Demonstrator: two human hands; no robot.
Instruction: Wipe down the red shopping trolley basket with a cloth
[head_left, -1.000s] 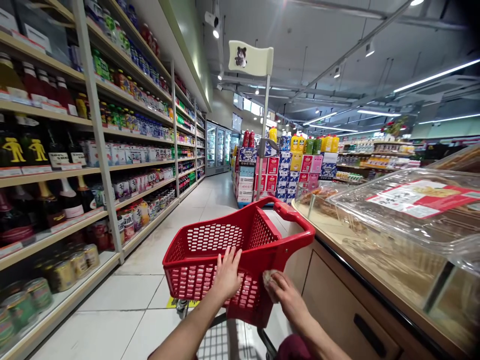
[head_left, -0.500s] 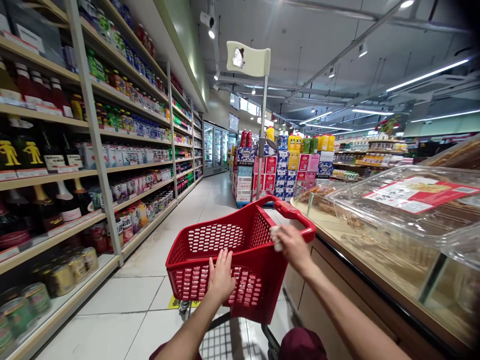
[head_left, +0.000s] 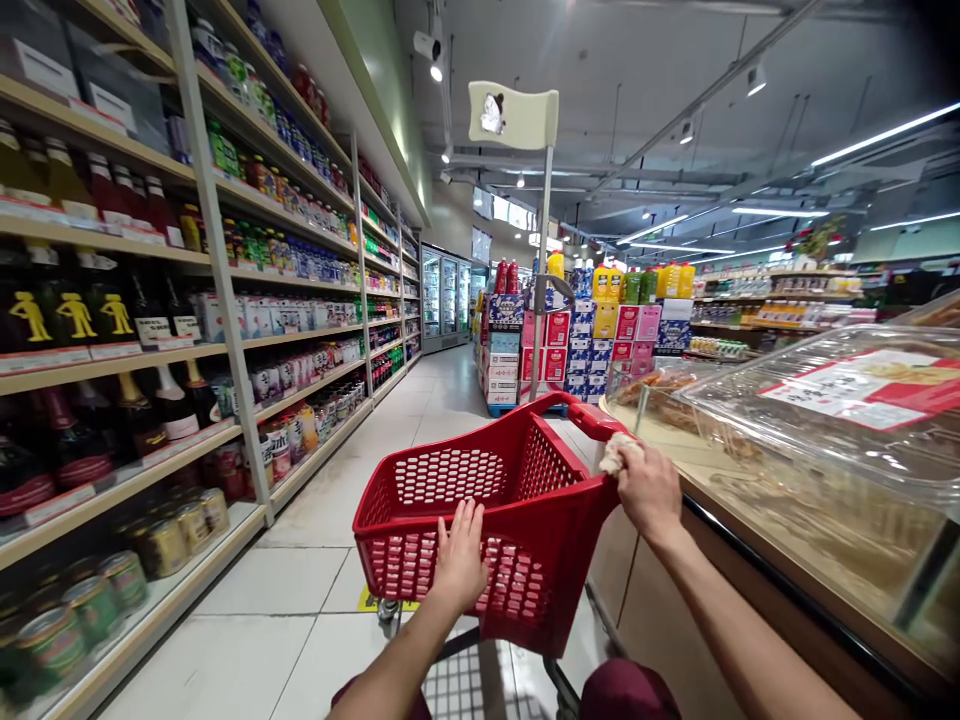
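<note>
A red shopping cart (head_left: 525, 600) with a perforated plastic basket stands before me, its handle toward the upper right. Flat against the near basket side, close to the rim, rests my left hand (head_left: 460, 560), fingers stretched out and holding nothing. My right hand (head_left: 651, 492) is closed around a crumpled off-white cloth (head_left: 619, 454), pressing it on the corner where the handle (head_left: 592, 412) meets the basket. The right fingertips are partly hidden behind the cloth and handle. Inside the basket I see no goods, though its bottom is mostly hidden.
Shelves of bottles and cans (head_left: 292, 350) line the left side. A glass-sided counter with clear plastic food boxes (head_left: 847, 400) runs close along the right. Stacked drink cartons (head_left: 555, 350) and a pole with a cream sign (head_left: 513, 115) stand ahead on the tiled floor (head_left: 255, 600).
My right hand has slid the cloth from the near rim up and right to the handle's corner. The left hand stays on the basket side. The whole view has shifted slightly.
</note>
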